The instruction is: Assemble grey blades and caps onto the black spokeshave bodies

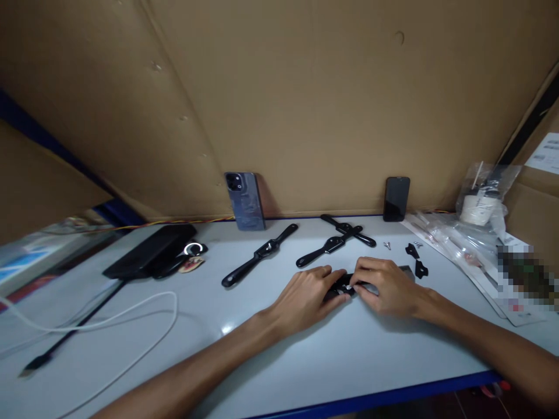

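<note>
My left hand (311,291) is closed around a black spokeshave (335,288) low over the table, its thumb along the near side. At the middle of that spokeshave, the fingertips of my right hand (384,286) pinch a small silver screw (348,287). My right palm hides the other handle. Just beyond my hands, one spokeshave (328,247) lies across another spokeshave (369,239). A third spokeshave (267,249) rests farther left. Silver thumb screws (387,245) and two small black metal plates (421,269) lie beyond my right hand.
Two phones, a blue-grey phone (245,201) and a dark phone (396,199), lean on the cardboard wall (305,116). At left are a black box-shaped device (152,251) and a white cable (168,326). Plastic packaging (463,256) covers the right side, beside a bagged white roll (478,208).
</note>
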`<state>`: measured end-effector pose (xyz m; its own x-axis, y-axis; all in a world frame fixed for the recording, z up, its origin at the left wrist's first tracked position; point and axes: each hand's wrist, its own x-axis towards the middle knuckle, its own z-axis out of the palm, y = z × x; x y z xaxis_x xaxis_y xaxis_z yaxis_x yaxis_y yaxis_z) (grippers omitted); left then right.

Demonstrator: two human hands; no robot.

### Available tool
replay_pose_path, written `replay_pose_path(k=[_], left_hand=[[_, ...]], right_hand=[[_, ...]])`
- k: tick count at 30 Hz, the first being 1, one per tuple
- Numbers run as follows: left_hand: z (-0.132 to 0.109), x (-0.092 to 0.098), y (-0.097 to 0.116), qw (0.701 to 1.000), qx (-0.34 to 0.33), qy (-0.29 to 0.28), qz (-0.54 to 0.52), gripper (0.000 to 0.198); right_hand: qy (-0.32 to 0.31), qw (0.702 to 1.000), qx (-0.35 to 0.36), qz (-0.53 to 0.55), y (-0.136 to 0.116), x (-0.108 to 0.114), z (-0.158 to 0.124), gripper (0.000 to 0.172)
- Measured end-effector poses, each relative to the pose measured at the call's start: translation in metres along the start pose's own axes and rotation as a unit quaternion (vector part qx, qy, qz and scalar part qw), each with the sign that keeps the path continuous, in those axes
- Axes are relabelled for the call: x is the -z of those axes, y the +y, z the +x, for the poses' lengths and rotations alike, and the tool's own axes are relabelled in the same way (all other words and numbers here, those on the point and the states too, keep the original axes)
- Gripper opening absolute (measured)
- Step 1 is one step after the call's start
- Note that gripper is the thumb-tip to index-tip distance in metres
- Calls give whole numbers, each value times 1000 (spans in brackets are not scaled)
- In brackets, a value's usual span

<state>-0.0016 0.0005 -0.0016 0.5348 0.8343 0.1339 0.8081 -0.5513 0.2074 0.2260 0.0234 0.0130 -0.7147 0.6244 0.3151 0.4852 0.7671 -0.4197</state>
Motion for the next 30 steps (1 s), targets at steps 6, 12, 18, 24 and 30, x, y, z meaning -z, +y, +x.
replay_pose_path(k=[6, 12, 18, 24, 30], left_hand=[[-1, -1, -1, 1000, -5, 5, -1, 34], [-2, -3, -4, 1000, -11, 9, 11, 39], [-1, -5, -6, 1000, -17, 13, 21, 42], [-1, 2, -2, 997, -18, 17, 77, 37], [1, 4, 1, 996, -33, 21, 82, 48]], right_hand=[[3, 998, -12, 64, 2, -6, 0, 31], [-33, 999, -13, -39, 6, 10, 1, 25], [-90, 993, -27, -69, 9, 14, 2, 28], [-86, 993, -51, -62, 8, 10, 1, 40], [-80, 990, -54, -102, 6, 7, 3, 23]])
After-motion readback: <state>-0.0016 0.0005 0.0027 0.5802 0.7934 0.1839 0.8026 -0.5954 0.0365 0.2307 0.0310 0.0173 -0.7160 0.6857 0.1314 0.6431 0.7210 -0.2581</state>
